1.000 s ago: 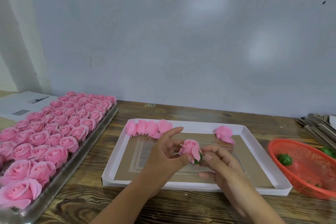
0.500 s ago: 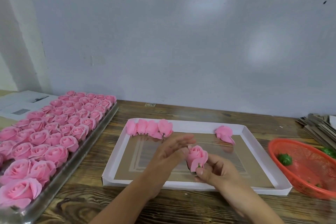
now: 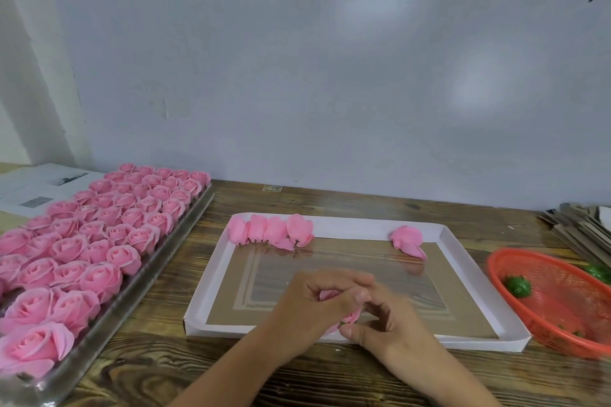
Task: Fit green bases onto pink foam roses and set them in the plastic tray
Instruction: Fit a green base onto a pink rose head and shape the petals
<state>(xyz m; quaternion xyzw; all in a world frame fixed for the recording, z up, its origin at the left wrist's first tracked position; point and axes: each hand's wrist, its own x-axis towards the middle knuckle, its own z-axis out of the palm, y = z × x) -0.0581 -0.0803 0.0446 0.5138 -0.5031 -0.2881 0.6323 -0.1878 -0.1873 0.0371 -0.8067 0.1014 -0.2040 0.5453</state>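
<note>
Over the near edge of the white plastic tray, my left hand curls round a pink foam rose, covering most of it. My right hand pinches the rose's underside, where a sliver of green base shows. Several finished roses lie in a row at the tray's far left, and one more rose lies at its far right. Loose green bases sit in the orange basket on the right.
A metal tray packed with several pink roses fills the left of the wooden table. Papers lie behind it. Stacked cardboard strips sit at the far right. A grey wall panel stands behind the table.
My left hand has closed over the rose, hiding most of it, and both hands have dropped lower toward the tray's near edge.
</note>
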